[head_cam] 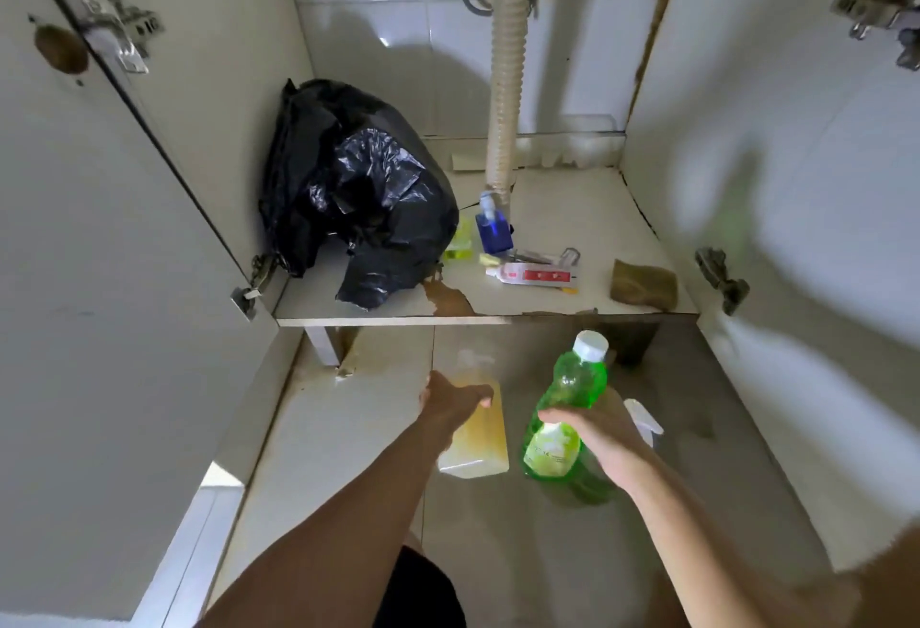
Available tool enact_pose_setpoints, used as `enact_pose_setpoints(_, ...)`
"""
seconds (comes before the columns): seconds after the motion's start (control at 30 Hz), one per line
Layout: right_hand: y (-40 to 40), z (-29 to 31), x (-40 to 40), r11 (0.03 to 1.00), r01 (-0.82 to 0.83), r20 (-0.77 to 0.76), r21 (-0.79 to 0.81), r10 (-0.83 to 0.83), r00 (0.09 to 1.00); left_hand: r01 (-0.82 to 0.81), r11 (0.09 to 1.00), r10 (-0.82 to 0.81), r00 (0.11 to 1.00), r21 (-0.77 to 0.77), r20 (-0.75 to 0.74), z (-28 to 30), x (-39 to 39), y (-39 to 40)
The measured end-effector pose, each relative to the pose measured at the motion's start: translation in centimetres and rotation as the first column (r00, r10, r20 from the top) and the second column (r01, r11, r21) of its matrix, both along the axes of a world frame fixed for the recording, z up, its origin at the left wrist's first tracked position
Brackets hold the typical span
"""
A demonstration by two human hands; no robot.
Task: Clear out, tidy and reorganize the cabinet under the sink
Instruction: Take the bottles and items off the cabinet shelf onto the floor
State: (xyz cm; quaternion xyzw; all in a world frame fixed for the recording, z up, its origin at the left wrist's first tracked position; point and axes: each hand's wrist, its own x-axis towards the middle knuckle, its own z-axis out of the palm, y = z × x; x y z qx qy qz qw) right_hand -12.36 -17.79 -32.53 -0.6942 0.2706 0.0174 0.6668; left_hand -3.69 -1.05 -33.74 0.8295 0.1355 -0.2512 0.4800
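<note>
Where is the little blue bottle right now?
In the head view, the small blue bottle stands on the cabinet floor near the middle, at the foot of the ribbed drain hose, just right of the black trash bag.

Glossy crinkled black plastic bag (pixel 356 194), translucent green plastic bottle (pixel 567 416), ribbed hose (pixel 505 65), glossy wall tiles (pixel 398 30)

Spray bottle (pixel 643 421): mostly hidden behind right hand (pixel 605 441), lower centre. Green bottle (pixel 567 416) label: too blurred to read. Hinge (pixel 883 15): cut by upper-right edge.
</note>
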Motion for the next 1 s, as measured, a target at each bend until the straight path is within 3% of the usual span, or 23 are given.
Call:
enact_pose_setpoints(0.17, 1.8, -4.8, -0.5, 0.981, -0.109, -0.307, -0.163, 0.054, 0.95, 0.016, 0.994, -0.012, 0.999, 0.11, -0.038, -4.4, -0.8, 0.0)
enact_pose_setpoints(0.23, 2.3, -5.8, -0.3, 0.976, -0.108, -0.347, -0.188, 0.038, 0.937, 0.038, 0.988, -0.03, 0.998, 0.151, -0.05, -5.6, -0.9, -0.3)
enact_pose_setpoints(0.57, 2.1, -8.1, 2.2, 0.966, 0.079, -0.235, -0.247, -0.139, 0.962, 0.117, 0.955, -0.121, 0.993, 0.273, -0.003, -9.7, 1.8, -2.0)
enact_pose_setpoints(1.0, 1.6, -9.4, 2.2, 0.936, -0.056, -0.258, -0.346, -0.038, 0.965, 0.073, 0.976, -0.103, 0.984, 0.203, 0.142, -12.2, -0.2, -0.2)
